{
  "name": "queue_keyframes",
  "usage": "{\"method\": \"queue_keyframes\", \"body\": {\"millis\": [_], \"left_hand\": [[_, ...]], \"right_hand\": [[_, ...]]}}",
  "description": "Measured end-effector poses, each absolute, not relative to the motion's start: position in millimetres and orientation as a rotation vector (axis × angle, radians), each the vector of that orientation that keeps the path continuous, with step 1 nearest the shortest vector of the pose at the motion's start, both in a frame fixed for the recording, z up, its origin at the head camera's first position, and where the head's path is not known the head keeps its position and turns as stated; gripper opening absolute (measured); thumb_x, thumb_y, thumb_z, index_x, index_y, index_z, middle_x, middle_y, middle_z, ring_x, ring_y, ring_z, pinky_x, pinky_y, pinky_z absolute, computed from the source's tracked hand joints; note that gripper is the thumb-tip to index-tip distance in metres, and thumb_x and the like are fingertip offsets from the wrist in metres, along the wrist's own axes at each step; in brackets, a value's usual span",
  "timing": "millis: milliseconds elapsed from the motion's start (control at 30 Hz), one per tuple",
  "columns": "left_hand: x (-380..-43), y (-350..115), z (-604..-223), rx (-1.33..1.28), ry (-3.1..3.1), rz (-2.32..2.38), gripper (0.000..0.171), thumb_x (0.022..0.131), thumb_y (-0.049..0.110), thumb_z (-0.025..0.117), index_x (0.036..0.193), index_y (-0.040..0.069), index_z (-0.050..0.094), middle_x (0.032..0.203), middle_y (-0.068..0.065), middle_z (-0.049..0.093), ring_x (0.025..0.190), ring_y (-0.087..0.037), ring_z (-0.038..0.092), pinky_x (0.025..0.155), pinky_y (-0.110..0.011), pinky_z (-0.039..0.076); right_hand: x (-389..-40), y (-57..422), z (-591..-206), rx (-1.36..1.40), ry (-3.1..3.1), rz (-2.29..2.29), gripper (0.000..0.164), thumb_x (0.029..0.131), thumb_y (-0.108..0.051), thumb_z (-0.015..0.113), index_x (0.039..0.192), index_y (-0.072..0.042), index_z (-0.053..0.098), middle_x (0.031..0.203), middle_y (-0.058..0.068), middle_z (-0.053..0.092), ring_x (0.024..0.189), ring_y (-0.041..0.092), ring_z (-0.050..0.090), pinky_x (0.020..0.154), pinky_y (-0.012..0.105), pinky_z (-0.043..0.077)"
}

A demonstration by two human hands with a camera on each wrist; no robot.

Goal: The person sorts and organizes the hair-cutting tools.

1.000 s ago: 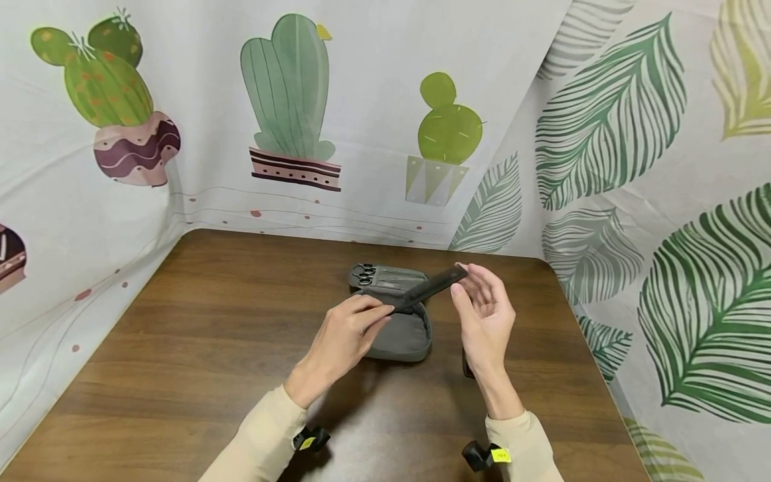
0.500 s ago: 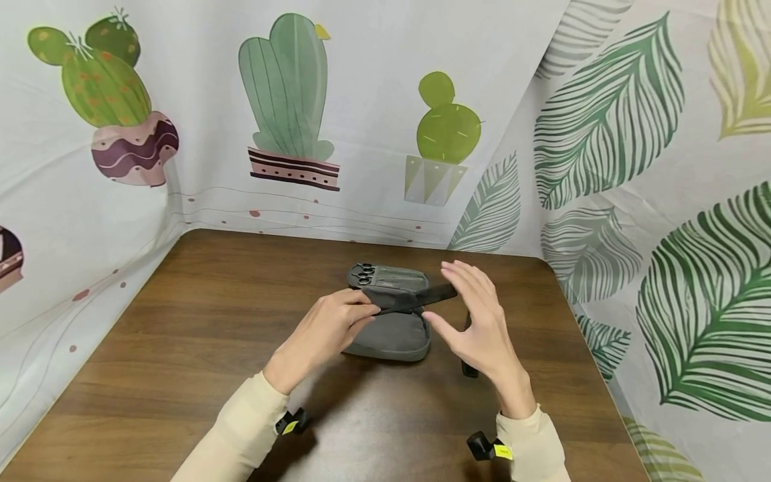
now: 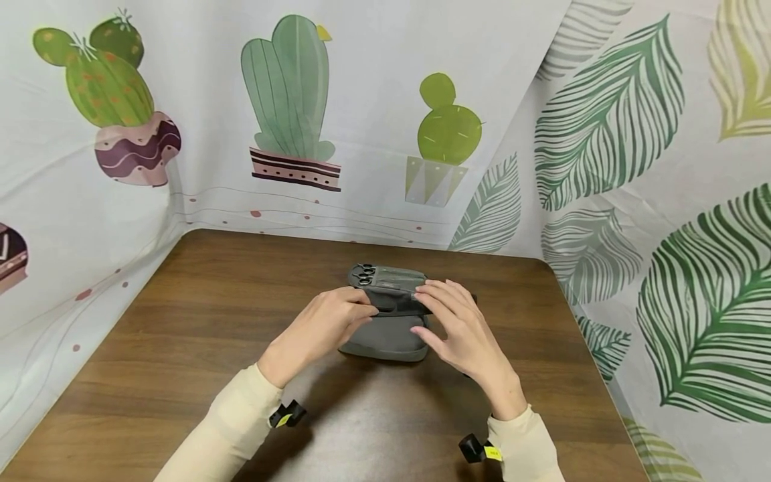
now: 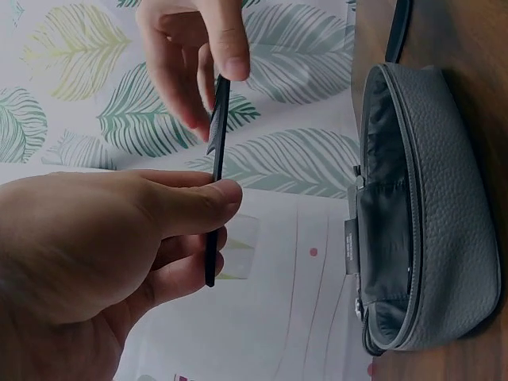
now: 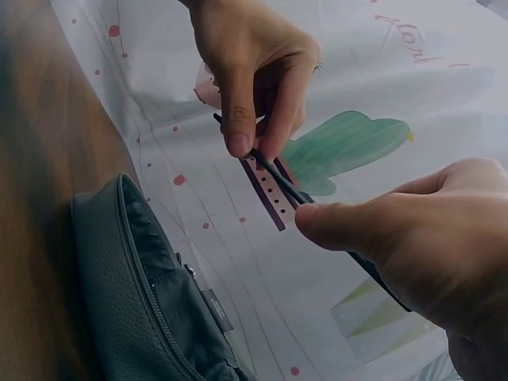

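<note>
A thin black comb is held above the opened pouch, its teeth showing in the left wrist view. My left hand pinches one end between thumb and fingertips. My right hand spreads its fingers across the comb's other part, fingertips over the far edge and thumb near the close edge. In the right wrist view the right thumb overlaps the comb's edge. The grey zipped pouch lies open under both hands, its front half partly covered in the head view. Several scissors sit in its far panel.
A slim black object lies on the wooden table beyond the pouch in the left wrist view. Printed cloth with cacti and leaves hangs behind the table and along its sides.
The comb has come down and turned more level over the pouch. My right hand let go of its end, spread, and moved left along it. My left hand shifted slightly left.
</note>
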State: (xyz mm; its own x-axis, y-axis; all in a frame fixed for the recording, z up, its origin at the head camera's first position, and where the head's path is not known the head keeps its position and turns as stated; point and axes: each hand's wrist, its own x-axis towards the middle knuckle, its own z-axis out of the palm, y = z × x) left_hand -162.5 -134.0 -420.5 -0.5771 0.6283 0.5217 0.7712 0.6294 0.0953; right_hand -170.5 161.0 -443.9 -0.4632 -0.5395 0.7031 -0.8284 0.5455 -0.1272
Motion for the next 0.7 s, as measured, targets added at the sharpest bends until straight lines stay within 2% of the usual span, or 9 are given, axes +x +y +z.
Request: {"method": "queue_keyframes", "body": {"millis": [67, 200, 400, 700], "left_hand": [[-162.4, -135.2, -419.7, -1.106, -2.411, -0.434, 0.015, 0.093, 0.007, 0.093, 0.106, 0.013, 0.089, 0.099, 0.003, 0.079, 0.085, -0.013, 0.075, 0.074, -0.027, 0.064], [-162.8, -137.1, -419.3, -1.116, -2.416, -0.439, 0.015, 0.093, 0.007, 0.092, 0.107, 0.012, 0.089, 0.099, 0.002, 0.079, 0.086, -0.013, 0.075, 0.075, -0.027, 0.065], [-163.8, -137.6, -420.1, -1.132, -2.43, -0.452, 0.014, 0.095, 0.008, 0.091, 0.108, 0.012, 0.089, 0.102, 0.002, 0.081, 0.09, -0.013, 0.078, 0.078, -0.027, 0.066], [-166.0, -138.4, -423.5, -1.146, -2.43, -0.479, 0.014, 0.094, 0.006, 0.091, 0.108, 0.011, 0.088, 0.103, 0.001, 0.081, 0.09, -0.013, 0.077, 0.078, -0.027, 0.066]], "right_hand": [[-170.6, 160.3, -444.1, 1.105, -2.169, 0.604, 0.06, 0.081, -0.01, 0.102, 0.135, -0.001, 0.077, 0.136, 0.016, 0.079, 0.133, 0.038, 0.072, 0.122, 0.056, 0.052], [-171.0, 158.1, -443.7, 1.116, -2.151, 0.604, 0.047, 0.084, -0.005, 0.099, 0.128, -0.001, 0.08, 0.127, 0.014, 0.082, 0.122, 0.034, 0.076, 0.111, 0.051, 0.06], [-171.5, 156.4, -444.4, 1.13, -2.091, 0.619, 0.041, 0.079, 0.004, 0.099, 0.117, -0.002, 0.085, 0.12, 0.013, 0.084, 0.109, 0.03, 0.079, 0.098, 0.046, 0.065], [-171.1, 157.5, -444.8, 1.144, -2.095, 0.586, 0.031, 0.082, 0.002, 0.098, 0.111, -0.003, 0.088, 0.118, 0.013, 0.085, 0.11, 0.03, 0.081, 0.096, 0.044, 0.067]]}}
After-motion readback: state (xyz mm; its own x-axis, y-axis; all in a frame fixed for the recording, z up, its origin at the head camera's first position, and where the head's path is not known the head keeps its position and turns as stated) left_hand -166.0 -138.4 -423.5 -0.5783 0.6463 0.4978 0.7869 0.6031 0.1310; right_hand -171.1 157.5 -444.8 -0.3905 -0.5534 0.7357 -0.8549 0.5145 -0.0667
